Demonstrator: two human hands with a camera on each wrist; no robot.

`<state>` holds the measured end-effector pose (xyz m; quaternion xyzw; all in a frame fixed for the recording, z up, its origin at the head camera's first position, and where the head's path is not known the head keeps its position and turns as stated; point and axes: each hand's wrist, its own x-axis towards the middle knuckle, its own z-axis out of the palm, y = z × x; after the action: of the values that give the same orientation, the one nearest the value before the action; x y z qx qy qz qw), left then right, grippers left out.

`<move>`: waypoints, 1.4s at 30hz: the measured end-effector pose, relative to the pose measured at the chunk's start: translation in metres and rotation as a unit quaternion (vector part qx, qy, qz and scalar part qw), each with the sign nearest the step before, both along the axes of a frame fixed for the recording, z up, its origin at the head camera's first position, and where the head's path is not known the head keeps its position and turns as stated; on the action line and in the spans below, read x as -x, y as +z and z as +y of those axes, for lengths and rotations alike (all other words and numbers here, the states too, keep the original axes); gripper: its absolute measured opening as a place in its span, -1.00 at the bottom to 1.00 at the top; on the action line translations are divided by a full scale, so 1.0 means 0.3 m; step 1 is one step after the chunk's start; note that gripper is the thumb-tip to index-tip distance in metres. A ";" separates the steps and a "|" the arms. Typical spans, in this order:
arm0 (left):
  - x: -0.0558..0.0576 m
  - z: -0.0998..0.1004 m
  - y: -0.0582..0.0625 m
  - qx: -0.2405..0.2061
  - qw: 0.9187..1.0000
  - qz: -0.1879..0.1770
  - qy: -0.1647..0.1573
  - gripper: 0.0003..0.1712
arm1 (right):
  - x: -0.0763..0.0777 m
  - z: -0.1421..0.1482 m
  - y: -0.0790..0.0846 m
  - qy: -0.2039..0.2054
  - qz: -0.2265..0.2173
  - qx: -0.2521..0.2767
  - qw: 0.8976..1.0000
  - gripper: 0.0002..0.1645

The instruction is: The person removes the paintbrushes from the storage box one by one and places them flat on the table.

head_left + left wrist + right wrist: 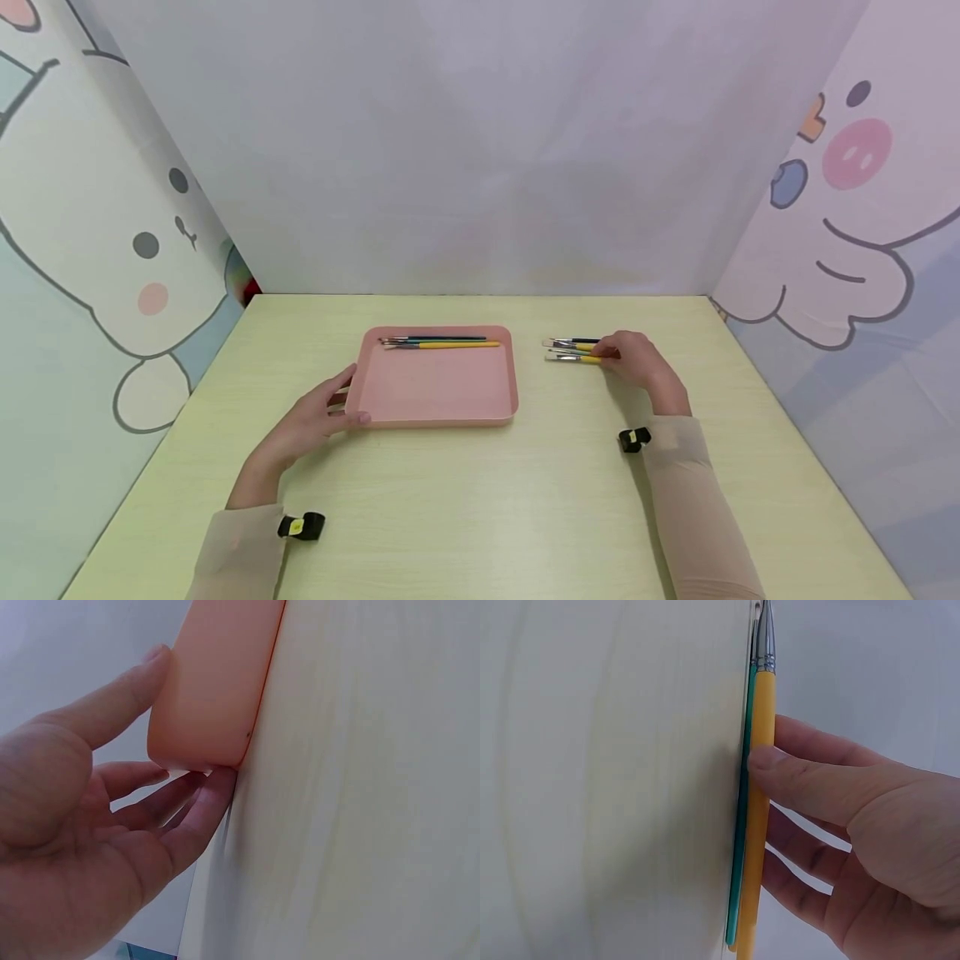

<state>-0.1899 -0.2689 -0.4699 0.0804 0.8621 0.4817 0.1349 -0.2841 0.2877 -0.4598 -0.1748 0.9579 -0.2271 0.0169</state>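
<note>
My left hand holds the near left corner of a shallow pink tray. In the left wrist view, the thumb lies against the tray wall and the curled fingers touch around its corner. Several paintbrushes lie side by side along the far side inside the tray, with dark, green and yellow handles. Right of the tray, my right hand pinches a yellow-handled paintbrush in a small group of brushes on the table. A thinner green-handled brush lies close beside it; the hand hides most handle ends in the head view.
The pale wooden table carries the tray at its middle. A light cloth backdrop rises behind the far edge, and cartoon-printed panels stand at both sides. Each sleeve cuff has a small black device on it.
</note>
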 end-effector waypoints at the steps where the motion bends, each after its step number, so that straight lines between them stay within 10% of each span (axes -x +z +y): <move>1: 0.000 0.000 0.000 0.000 1.000 0.001 0.000 0.13 | -0.002 0.001 0.002 -0.001 -0.001 0.000 1.000 -0.78; 42: -0.004 0.002 0.000 -0.005 1.000 0.002 -0.001 0.12 | -0.026 -0.113 0.105 -0.004 0.033 0.085 0.996 -0.56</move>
<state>-0.1887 -0.2684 -0.4698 0.0823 0.8599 0.4857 0.1334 -0.2763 0.2537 -0.4283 -0.1793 0.9358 -0.3019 -0.0307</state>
